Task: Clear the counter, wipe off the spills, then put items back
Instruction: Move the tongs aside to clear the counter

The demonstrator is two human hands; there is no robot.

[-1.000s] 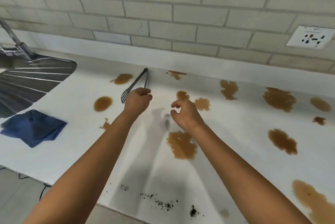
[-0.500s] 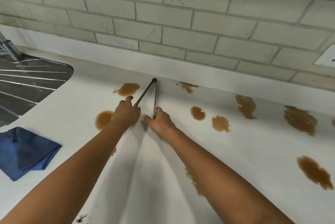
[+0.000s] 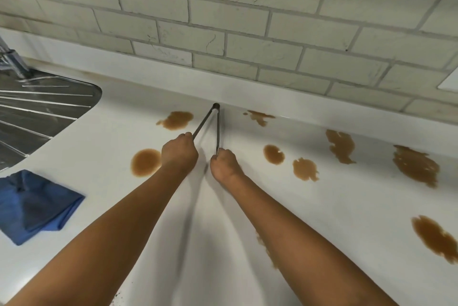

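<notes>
Metal tongs (image 3: 210, 124) lay on the white counter (image 3: 99, 147) with their hinge against the back ledge, between two brown spills (image 3: 176, 119). The left hand (image 3: 179, 153) had its grip curled around one arm of the tongs, and the right hand (image 3: 224, 165) curled around the other, spreading them. Clearing appeared nearly finished, the tongs being the only item seen there. No spill looked wiped yet. A folded blue cloth (image 3: 37, 204) waited left of the tongs, near the sink drainer (image 3: 37, 112).
</notes>
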